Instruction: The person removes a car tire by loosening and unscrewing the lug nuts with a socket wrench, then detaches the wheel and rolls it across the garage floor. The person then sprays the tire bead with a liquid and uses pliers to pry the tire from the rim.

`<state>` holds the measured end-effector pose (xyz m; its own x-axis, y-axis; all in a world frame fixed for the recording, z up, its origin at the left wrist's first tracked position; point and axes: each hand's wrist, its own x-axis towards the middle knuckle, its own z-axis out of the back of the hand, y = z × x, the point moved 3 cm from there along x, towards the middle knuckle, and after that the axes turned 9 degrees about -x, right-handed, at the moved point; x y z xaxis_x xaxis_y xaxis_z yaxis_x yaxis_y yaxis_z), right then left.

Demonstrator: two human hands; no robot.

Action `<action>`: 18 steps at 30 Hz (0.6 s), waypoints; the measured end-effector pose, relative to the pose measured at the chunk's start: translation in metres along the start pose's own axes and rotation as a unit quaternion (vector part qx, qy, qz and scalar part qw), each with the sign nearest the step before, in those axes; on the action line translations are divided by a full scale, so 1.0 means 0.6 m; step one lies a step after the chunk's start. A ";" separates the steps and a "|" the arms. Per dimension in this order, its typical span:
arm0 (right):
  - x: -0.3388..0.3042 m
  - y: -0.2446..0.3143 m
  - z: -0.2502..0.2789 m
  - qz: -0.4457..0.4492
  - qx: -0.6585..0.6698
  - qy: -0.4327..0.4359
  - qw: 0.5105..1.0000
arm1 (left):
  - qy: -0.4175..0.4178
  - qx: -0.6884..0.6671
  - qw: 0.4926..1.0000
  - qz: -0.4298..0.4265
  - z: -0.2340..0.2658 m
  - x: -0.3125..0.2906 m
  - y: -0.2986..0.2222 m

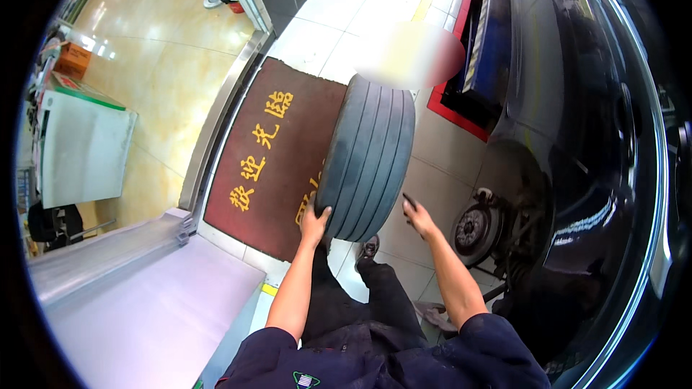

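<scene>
A worn tire [367,158] stands upright in front of my legs, its grooved tread facing me. My left hand [313,225] grips the tire's lower left edge, with the thumb on the tread and the fingers round the sidewall. Just right of the tire, apart from it, my right hand [420,217] is closed on a small dark object [409,200] whose kind I cannot make out. Further right is a bare wheel hub with its brake disc [476,229], inside the wheel arch of a black car [577,137].
A brown doormat [288,130] with yellow lettering lies left of the tire, beside a metal door sill [227,119]. Beyond the sill are a white cabinet [83,148] and an orange box [72,61]. A red-edged floor recess with a blue lift [484,36] lies beside the car.
</scene>
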<state>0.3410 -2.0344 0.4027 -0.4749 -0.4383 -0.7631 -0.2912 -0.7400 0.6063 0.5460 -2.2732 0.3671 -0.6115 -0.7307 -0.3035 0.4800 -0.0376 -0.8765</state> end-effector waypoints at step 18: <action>0.397 0.353 0.368 -0.029 -0.030 -0.133 0.990 | -0.095 0.009 0.984 0.151 0.077 0.610 -0.248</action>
<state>-0.0170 -2.1829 0.3991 -0.6634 -0.2502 -0.7052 -0.2788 -0.7919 0.5433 0.2797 -2.5665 0.4037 -0.3109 -0.8245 -0.4728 0.6345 0.1903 -0.7491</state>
